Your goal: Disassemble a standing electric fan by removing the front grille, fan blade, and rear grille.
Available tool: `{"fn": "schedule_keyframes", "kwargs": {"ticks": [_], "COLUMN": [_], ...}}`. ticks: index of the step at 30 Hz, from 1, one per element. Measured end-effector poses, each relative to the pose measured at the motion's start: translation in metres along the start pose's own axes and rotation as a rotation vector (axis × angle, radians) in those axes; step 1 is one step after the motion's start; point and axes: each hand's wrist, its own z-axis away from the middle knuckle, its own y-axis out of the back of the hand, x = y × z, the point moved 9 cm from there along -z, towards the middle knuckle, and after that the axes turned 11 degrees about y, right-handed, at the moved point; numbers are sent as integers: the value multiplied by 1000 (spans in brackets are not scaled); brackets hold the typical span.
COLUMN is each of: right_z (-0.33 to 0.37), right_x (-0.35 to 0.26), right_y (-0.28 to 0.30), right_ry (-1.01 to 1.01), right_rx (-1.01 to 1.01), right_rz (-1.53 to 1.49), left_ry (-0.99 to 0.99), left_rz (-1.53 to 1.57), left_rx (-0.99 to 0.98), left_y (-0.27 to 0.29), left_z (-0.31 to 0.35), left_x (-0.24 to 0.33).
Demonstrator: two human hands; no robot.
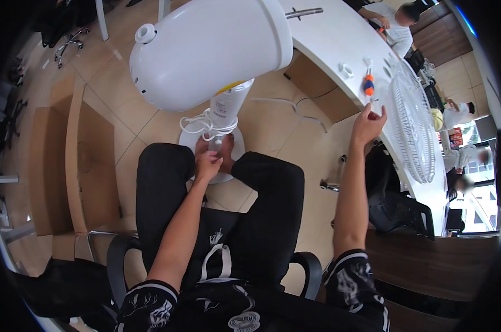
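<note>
A large white rounded fan motor housing [206,50] fills the top of the view, with a metal shaft [305,13] sticking out to the right. Below it stands a white column [228,105] on a round white base [237,148], with a looped white cord [192,125] around it. My left hand [207,166] is low between my knees in front of the column, its fingers curled together; anything in them is hidden. My right hand [368,126] reaches over the table edge, thumb and index finger apart, close to a small part [375,100] and an orange-and-blue-handled screwdriver [369,85].
On the white table [322,41] lie a white ring-shaped part [345,70] and wire fan grilles [412,127]. An open cardboard box [98,166] stands on the floor at left. A black chair [397,207] is at right. Other people [391,25] sit beyond the table.
</note>
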Motion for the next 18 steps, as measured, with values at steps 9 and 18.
{"fn": "schedule_keyframes", "kwargs": {"ticks": [9, 18], "right_z": [394, 495], "right_x": [-33, -55], "right_y": [-168, -230], "right_ry": [-709, -1049], "right_rx": [-1246, -1667], "right_rz": [-631, -899], "left_ry": [-149, -186], "left_rz": [33, -102], "left_rx": [-136, -127], "left_y": [50, 111], "left_z": [54, 105], "left_x": [68, 52]}}
